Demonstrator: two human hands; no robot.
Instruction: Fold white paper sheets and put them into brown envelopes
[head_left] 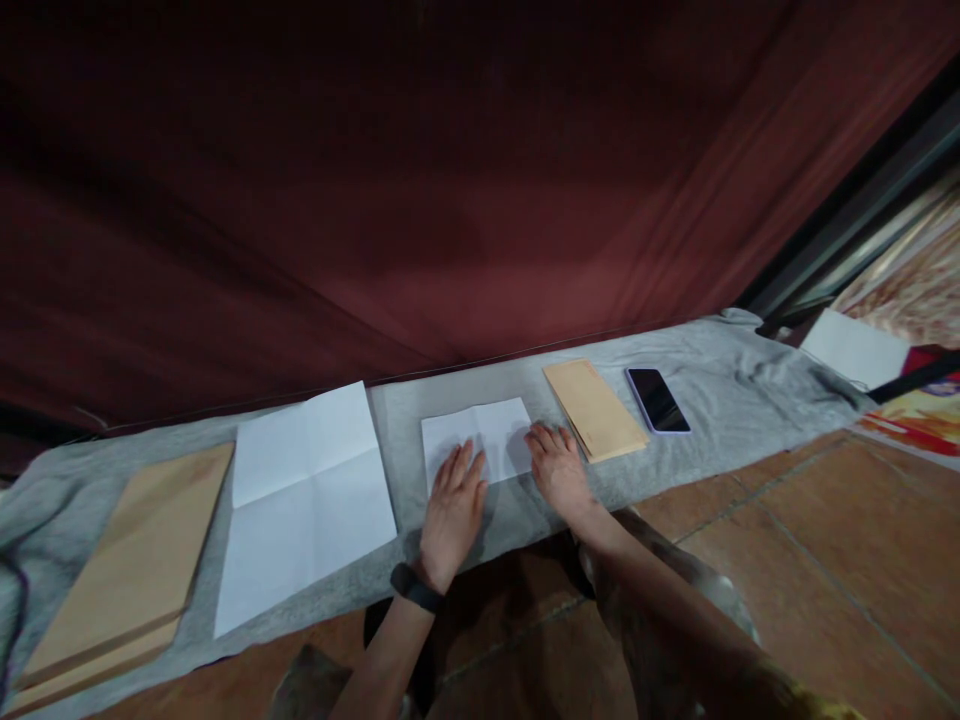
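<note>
A folded sheet of white paper (480,418) lies flat on the grey cloth in front of me, with a faint crease near its middle. My left hand (454,500), a dark band on its wrist, rests on the paper's left part with its fingers stretched out. On the right edge of the same paper lies my right hand (557,468), fingers spread and slightly bent. Just right of it sit some small tan envelopes (594,408). To the left, a larger white sheet (304,500) lies unfolded, showing crossing creases.
Large brown envelopes (142,550) are stacked at the far left. A phone (657,400) with a pale purple edge lies right of the small envelopes. The grey cloth (757,400) covers a long narrow surface. Behind it hangs a dark red curtain (465,230); below is a tiled floor (847,540).
</note>
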